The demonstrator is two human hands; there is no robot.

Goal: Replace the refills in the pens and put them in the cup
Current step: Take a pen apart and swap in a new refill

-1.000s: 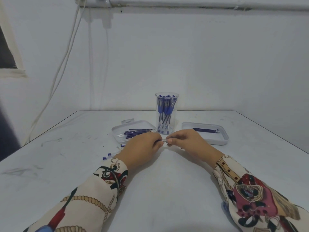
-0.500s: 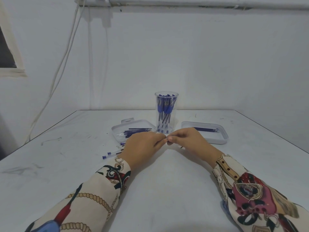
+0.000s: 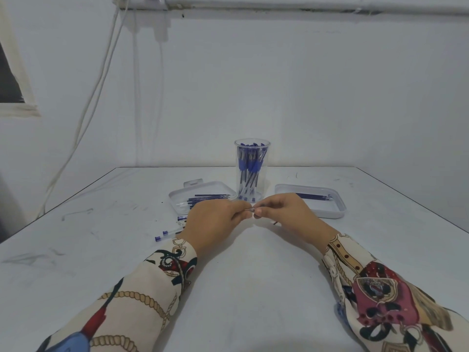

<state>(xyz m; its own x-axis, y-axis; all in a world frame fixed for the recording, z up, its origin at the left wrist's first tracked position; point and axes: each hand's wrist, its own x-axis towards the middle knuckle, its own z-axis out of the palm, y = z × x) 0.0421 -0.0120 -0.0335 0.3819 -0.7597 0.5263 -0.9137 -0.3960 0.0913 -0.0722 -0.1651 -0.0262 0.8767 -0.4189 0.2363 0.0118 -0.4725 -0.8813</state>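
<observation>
Both hands meet at the centre of the frame, just above the white surface (image 3: pixel 253 288). The left hand (image 3: pixel 215 222) and the right hand (image 3: pixel 284 212) have curled fingers, each pinching one end of a clear pen (image 3: pixel 250 211); only a short part of the pen shows between the fingertips. A dark thin tip protrudes below the right hand. Directly behind the hands stands a clear cup (image 3: pixel 252 171), upright, holding blue-capped pens. Left of the cup lies a shallow white tray (image 3: pixel 177 199) containing dark refills (image 3: pixel 208 198). Right of the cup lies a second white tray (image 3: pixel 335 212) with a few refills (image 3: pixel 313 196). Loose pens (image 3: pixel 166 235) lie on the surface beside the left wrist, at centre left
</observation>
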